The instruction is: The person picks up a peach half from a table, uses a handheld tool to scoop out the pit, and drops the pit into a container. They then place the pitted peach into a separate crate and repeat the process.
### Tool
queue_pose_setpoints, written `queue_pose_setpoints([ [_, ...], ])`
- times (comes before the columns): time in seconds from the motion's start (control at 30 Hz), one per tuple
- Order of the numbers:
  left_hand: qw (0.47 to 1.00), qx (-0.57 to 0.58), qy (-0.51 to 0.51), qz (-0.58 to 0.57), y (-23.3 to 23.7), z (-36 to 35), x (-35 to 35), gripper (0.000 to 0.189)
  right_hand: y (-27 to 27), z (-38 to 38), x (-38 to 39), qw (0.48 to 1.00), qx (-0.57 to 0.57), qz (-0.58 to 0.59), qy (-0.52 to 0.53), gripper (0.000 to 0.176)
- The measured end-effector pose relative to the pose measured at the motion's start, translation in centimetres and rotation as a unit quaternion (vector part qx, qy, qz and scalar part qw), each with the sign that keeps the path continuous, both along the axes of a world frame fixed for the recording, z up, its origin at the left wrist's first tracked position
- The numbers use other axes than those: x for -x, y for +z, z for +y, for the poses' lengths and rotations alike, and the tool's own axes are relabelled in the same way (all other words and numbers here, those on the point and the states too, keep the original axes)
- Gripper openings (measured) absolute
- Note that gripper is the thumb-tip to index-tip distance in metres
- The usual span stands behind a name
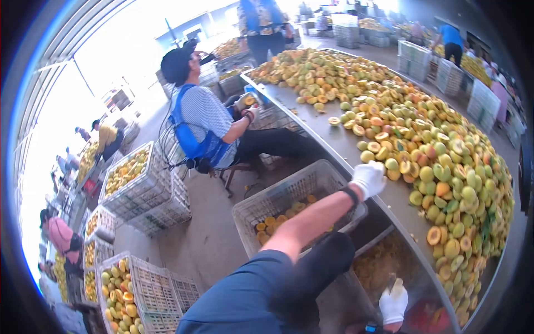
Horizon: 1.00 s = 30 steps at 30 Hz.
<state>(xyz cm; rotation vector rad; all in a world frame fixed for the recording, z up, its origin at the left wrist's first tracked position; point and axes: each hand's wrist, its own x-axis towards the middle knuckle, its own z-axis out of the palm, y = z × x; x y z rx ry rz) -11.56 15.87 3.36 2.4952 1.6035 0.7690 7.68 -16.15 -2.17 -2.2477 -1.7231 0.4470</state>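
Observation:
My left hand (369,179), in a white glove with a dark wristband above it, reaches over the near edge of the metal table (345,146). Its fingers are curled; whatever they may hold is hidden. Just beyond it lies a big heap of yellow-green stone fruit (439,167), like apricots or small peaches, some showing cut orange faces. My right hand (393,303), also gloved, is low beside the table edge, closed around a small, thin, pale object that I cannot make out. Beneath my left arm stands a grey plastic crate (250,209) with fruit pieces (272,224) inside.
At my left a seated person (203,122) in a blue vest holds a piece of fruit. Stacked crates of fruit (130,172) and another full crate (119,295) stand on the floor. Below my right hand is a container of brownish bits (384,261). Other people work farther off.

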Motion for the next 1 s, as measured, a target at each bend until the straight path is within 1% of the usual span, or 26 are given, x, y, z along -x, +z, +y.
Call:
queue_pose_setpoints([
  [0.03, 1.0, 0.008, 0.012, 0.005, -1.0, 1.1, -1.0, 0.029, -0.2, 0.1, 0.1, 0.999, -0.007, -0.024, 0.02, 0.022],
  [0.07, 0.999, 0.023, 0.03, 0.001, -1.7, 1.7, -1.6, 0.034, 0.2, 0.4, 0.3, 0.999, -0.006, -0.025, 0.026, 0.022],
  [0.13, 0.998, 0.004, 0.062, -0.032, -3.0, 1.8, -1.8, 0.039, 0.6, 0.5, 0.6, 0.999, 0.005, -0.011, 0.033, 0.023],
  [0.17, 0.996, 0.02, 0.08, -0.037, -3.7, 1.9, -2.1, 0.041, 0.1, 0.5, 0.4, 0.999, -0.004, -0.015, 0.034, 0.022],
  [0.2, 0.994, 0.036, 0.097, -0.042, -3.3, 1.6, -2.2, 0.042, 0.9, 0.7, 0.4, 0.999, -0.003, -0.015, 0.03, 0.022],
  [0.23, 0.994, 0.065, 0.081, -0.037, -3.1, 1.6, -2.0, 0.046, 2.6, 0.8, 0.7, 0.999, 0.0, 0.0, 0.041, 0.022],
  [0.27, 0.995, 0.062, 0.076, -0.033, -3.0, 1.8, -2.1, 0.046, 3.4, 1.1, 1.1, 0.999, -0.001, 0.017, 0.052, 0.025],
  [0.33, 0.999, 0.017, 0.039, -0.007, -3.3, 2.2, -1.8, 0.047, 2.2, 1.2, 0.8, 0.998, -0.033, 0.013, 0.054, 0.024],
  [0.37, 0.999, 0.041, 0.027, 0.009, -3.3, 2.4, -2.0, 0.049, 1.9, 1.4, 0.7, 0.999, -0.009, 0.01, 0.045, 0.024],
  [0.4, 0.999, 0.037, 0.027, 0.008, -3.2, 2.6, -2.0, 0.049, 1.7, 1.6, 0.6, 0.999, 0.016, 0.006, 0.035, 0.024],
  [0.47, 0.997, 0.077, 0.011, 0.012, -3.2, 2.8, -1.9, 0.05, 1.6, 1.7, 0.8, 0.999, -0.005, 0.01, 0.042, 0.023],
  [0.53, 0.995, 0.095, 0.013, 0.023, -3.2, 3.0, -1.9, 0.047, 2.0, 2.0, 1.3, 0.997, -0.036, 0.027, 0.06, 0.023],
  [0.6, 0.991, 0.13, 0.028, 0.009, -3.4, 3.3, -1.9, 0.04, 2.3, 2.2, 1.7, 0.997, -0.031, 0.031, 0.061, 0.022],
  [0.73, 0.99, 0.129, 0.052, 0.002, -3.9, 3.6, -2.2, 0.036, 2.2, 2.4, 2.0, 0.998, -0.01, 0.016, 0.065, 0.024],
  [0.8, 0.992, 0.123, 0.03, 0.004, -4.0, 3.8, -1.8, 0.031, 2.0, 2.6, 2.5, 0.995, -0.08, 0.008, 0.059, 0.017],
  [0.83, 0.992, 0.123, 0.032, -0.012, -4.1, 4.1, -1.9, 0.027, 1.5, 2.9, 2.4, 0.995, -0.082, 0.007, 0.057, 0.017],
  [0.9, 0.991, 0.129, 0.016, -0.019, -4.5, 4.4, -1.6, 0.027, 0.3, 3.2, 2.0, 0.999, 0.021, 0.007, 0.04, 0.021],
  [1.0, 0.99, 0.139, -0.012, -0.017, -4.4, 4.5, -1.4, 0.025, -0.3, 3.0, 1.8, 0.999, 0.009, -0.004, 0.036, 0.021],
])
